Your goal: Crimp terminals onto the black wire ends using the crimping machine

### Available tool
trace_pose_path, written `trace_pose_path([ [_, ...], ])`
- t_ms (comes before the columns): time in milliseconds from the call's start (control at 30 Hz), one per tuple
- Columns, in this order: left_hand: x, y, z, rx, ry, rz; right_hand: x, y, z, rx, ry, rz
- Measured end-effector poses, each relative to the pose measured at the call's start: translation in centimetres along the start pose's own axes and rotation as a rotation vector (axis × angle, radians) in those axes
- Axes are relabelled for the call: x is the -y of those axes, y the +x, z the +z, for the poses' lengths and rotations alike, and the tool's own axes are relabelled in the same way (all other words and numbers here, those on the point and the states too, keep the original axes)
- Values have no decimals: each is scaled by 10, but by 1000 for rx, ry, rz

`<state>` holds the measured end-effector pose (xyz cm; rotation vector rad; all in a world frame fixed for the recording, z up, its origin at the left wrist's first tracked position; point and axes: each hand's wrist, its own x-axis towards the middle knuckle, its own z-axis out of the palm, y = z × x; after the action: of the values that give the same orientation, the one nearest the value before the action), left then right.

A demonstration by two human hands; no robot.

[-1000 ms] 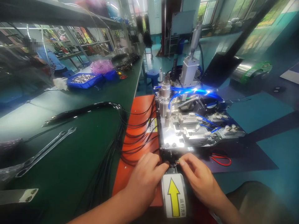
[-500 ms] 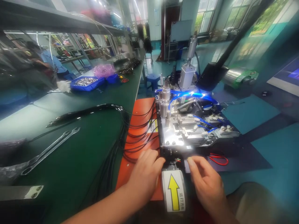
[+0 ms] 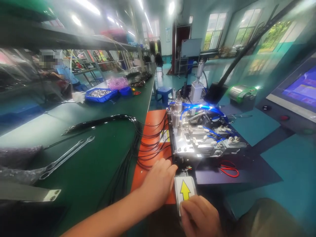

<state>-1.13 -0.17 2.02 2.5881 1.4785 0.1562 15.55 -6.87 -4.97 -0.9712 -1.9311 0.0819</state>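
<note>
My left hand (image 3: pixel 161 179) is closed, its thumb and fingers pinched at the front left corner of a metal machine (image 3: pixel 197 138). What sits in that pinch is hidden. Thin coloured wire ends (image 3: pixel 189 168) show just right of its fingertips. My right hand (image 3: pixel 201 214) is over the lower part of a white label with a yellow arrow (image 3: pixel 185 190), its fingers curled together; whatever they grip is out of sight. Several black cables (image 3: pixel 150 144) run across an orange plate (image 3: pixel 154 120) beside my left hand.
Two wrenches (image 3: pixel 67 158) lie on the green bench (image 3: pixel 98 177) at left, near a long black cable bundle (image 3: pixel 118 117). Farther back is a blue tray (image 3: pixel 101 98) of small metal parts. Red-handled scissors or pliers (image 3: pixel 229 169) lie right of the machine. A screen (image 3: pixel 300 87) stands at far right.
My right hand has moved from beside the machine's front edge down and left over the arrow label. My left hand keeps its pinch at the corner. The camera view has tilted up.
</note>
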Motion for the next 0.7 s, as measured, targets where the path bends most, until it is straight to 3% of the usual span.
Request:
trace_pose_path([
  [200, 1, 0, -7, 33, -8, 13, 4, 3, 2, -9, -26, -4],
  [400, 4, 0, -23, -19, -101, 4, 5, 5, 3, -7, -34, -8],
  [633, 35, -8, -80, -178, -167, -61, 7, 15, -5, 36, -99, 5],
  [700, 48, -14, -98, -174, -103, -125, 18, 15, -3, 134, -63, -8],
])
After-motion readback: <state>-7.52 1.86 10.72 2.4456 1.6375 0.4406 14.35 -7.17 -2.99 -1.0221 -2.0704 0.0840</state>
